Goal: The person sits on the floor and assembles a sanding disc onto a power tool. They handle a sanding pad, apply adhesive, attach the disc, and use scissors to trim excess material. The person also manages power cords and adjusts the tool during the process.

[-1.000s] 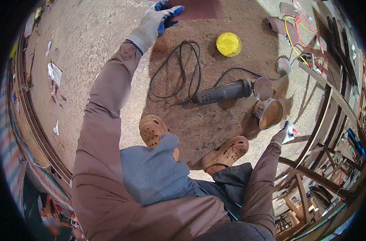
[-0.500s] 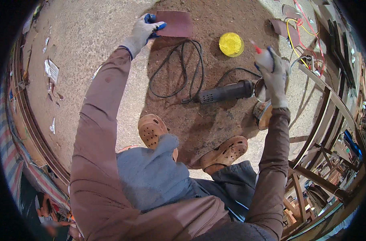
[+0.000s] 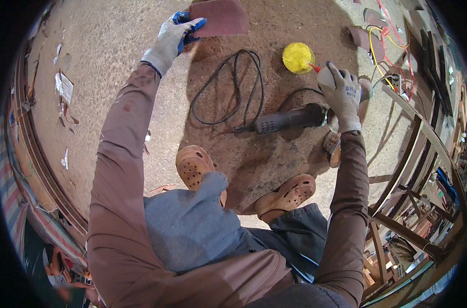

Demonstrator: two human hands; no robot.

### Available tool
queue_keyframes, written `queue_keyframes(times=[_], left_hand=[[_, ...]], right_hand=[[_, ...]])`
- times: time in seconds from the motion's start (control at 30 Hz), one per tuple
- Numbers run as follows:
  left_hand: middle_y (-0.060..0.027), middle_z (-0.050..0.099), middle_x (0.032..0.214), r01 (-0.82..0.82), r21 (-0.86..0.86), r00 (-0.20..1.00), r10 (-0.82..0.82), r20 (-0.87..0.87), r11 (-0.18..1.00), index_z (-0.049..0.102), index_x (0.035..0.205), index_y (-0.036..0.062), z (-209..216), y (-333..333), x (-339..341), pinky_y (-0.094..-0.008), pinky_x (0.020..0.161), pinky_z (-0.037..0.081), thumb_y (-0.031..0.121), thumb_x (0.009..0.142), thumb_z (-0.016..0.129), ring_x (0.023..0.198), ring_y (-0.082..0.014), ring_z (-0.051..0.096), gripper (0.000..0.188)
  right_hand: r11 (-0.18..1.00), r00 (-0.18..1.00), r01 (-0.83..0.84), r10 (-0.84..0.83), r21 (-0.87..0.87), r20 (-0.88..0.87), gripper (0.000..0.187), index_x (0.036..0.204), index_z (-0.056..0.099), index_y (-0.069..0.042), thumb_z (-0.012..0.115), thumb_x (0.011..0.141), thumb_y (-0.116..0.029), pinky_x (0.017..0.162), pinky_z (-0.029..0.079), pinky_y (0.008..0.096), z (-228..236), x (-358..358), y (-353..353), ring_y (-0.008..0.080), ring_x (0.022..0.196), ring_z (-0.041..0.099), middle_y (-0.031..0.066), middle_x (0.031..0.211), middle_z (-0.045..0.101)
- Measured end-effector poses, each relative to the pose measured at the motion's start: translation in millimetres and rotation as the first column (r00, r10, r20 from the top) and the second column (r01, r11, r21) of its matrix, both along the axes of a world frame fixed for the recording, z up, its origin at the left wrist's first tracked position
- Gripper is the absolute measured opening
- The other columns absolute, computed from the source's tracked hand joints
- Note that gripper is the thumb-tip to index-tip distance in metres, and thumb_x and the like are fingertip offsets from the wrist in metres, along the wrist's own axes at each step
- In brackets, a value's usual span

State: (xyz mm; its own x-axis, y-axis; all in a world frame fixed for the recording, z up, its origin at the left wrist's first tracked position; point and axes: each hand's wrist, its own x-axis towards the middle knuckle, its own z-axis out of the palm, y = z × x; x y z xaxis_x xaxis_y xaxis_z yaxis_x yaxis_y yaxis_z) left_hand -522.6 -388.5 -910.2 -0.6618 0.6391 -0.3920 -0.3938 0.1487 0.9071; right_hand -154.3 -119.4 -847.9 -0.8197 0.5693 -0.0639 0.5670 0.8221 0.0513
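Note:
My gloved left hand [image 3: 173, 38] grips a reddish-brown sheet of sandpaper [image 3: 220, 18] by its left edge, at the far side of the view. In my gloved right hand [image 3: 343, 95] is a small whitish squeeze bottle [image 3: 326, 78] with a red nozzle. The bottle lies tipped to the left, and its nozzle reaches the right rim of a round dish of yellow powder [image 3: 297, 57]. Whether the nozzle touches the dish I cannot tell. Below the right hand a dark angle grinder [image 3: 289, 120] lies on the floor, its head partly hidden by that hand.
A looped black cord [image 3: 238, 92] lies left of the grinder. Curved brown scraps [image 3: 368, 42] and yellow and red cables [image 3: 375, 56] are at the far right. Wooden frames [image 3: 405, 233] line the right side. Paper litter [image 3: 64, 88] lies at left. My clogs [image 3: 287, 195] stand near.
My right hand has turned the bottle and moved slightly left, bringing the red nozzle to the yellow dish. My left hand and the sandpaper have shifted a little farther away.

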Motion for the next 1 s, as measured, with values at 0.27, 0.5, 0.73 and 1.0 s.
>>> queue_keyframes(times=[0.27, 0.5, 0.73, 1.0], left_hand=[[-0.0033, 0.071, 0.103, 0.004, 0.050, 1.000, -0.004, -0.003, 0.999, 0.065, 0.112, 0.0064, 7.8, 7.2, 3.4, -0.0223, 0.070, 0.060, 0.013, 0.091, 0.077, 0.084, -0.0097, 0.069, 0.025], [-0.0031, 0.071, 0.102, -0.020, 0.062, 1.000, 0.019, 0.017, 0.998, 0.065, 0.115, 0.0055, 14.2, 6.0, 8.2, -0.0219, 0.071, 0.060, 0.011, 0.091, 0.077, 0.085, -0.0092, 0.069, 0.027], [-0.0029, 0.072, 0.101, 0.012, 0.086, 1.000, -0.013, 0.006, 0.996, 0.065, 0.115, 0.0073, 13.0, 0.5, 6.1, -0.0225, 0.069, 0.059, 0.012, 0.090, 0.078, 0.082, -0.0089, 0.069, 0.029], [-0.0046, 0.072, 0.104, 0.004, 0.054, 1.000, -0.004, 0.006, 0.999, 0.066, 0.115, 0.0072, 12.3, 7.7, 8.6, -0.0246, 0.071, 0.061, 0.010, 0.091, 0.075, 0.085, -0.0107, 0.070, 0.026]], right_hand=[[0.999, 0.997, -0.027, 0.025, -0.027, -0.072, 0.059, 0.135, 0.063, -0.027, 0.076, 0.079, -0.039, 0.089, 0.047, 0.0469, -4.4, -16.4, -8.8, 0.0325, 0.108, 0.060, 0.0065, 0.114, 0.066], [1.000, 1.000, 0.018, -0.018, -0.013, -0.015, 0.058, 0.135, 0.063, -0.027, 0.076, 0.080, -0.040, 0.091, 0.046, 0.0473, -12.2, -34.4, -4.6, 0.0324, 0.109, 0.061, 0.0074, 0.115, 0.066], [0.997, 0.997, 0.075, -0.075, 0.031, -0.014, 0.060, 0.137, 0.061, -0.029, 0.075, 0.080, -0.042, 0.092, 0.047, 0.0477, -18.8, -24.6, 9.2, 0.0329, 0.110, 0.061, 0.0081, 0.117, 0.066], [0.997, 0.997, 0.056, -0.059, 0.062, 0.047, 0.060, 0.137, 0.061, -0.028, 0.075, 0.080, -0.041, 0.092, 0.047, 0.0472, -8.9, 0.6, 22.1, 0.0327, 0.110, 0.061, 0.0084, 0.117, 0.066]])
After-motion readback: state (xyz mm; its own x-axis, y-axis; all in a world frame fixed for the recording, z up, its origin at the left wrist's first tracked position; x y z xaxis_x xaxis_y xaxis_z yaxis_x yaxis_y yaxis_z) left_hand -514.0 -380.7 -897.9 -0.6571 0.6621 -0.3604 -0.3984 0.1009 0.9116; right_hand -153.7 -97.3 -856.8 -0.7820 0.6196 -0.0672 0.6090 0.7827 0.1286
